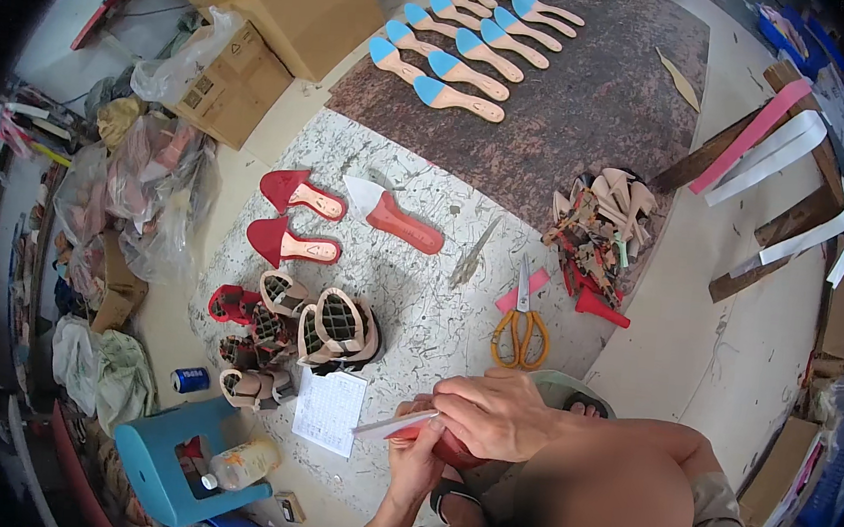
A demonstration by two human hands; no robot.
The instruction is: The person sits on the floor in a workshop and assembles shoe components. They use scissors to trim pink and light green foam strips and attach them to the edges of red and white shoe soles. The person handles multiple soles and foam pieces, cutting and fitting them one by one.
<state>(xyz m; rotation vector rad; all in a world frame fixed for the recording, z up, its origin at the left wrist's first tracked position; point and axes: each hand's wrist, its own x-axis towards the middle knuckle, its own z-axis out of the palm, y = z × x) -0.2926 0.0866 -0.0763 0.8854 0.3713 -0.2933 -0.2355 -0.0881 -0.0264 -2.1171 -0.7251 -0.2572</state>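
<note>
Left hand clamped on a red shoe piece with a white flap, low centre; right hand closed over its upper side, meeting the left. Fingers mask much of the piece; its full outline cannot be made out. Writing: rows on the paper, too small to read, top edge overlapped by sandals; pale lettering on the blue can; dark print on the carton, partly covered by plastic.
</note>
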